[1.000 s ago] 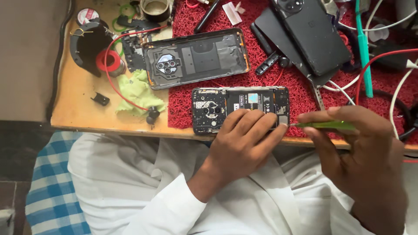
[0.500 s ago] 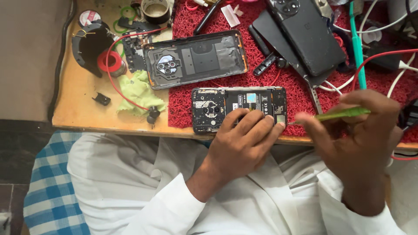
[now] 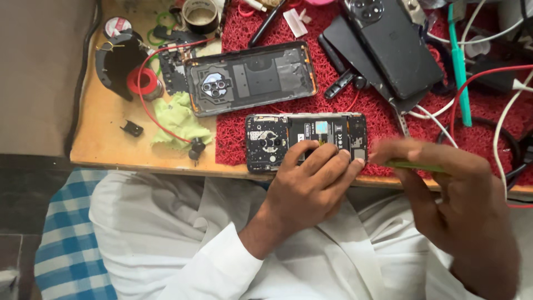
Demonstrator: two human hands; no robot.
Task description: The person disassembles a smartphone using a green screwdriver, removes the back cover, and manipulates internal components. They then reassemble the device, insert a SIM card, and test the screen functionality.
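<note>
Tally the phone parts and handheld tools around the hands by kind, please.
Opened phones, under the left hand: 1
Detached back covers: 1
Dark assembled phones: 1
Green cloths: 1
Green tools in the right hand: 1
Total: 5

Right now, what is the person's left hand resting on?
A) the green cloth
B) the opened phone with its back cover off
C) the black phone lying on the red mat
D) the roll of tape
B: the left hand lies with its fingers spread over the opened phone at the table edge, while the right hand holds a thin green tool beside it.
</note>
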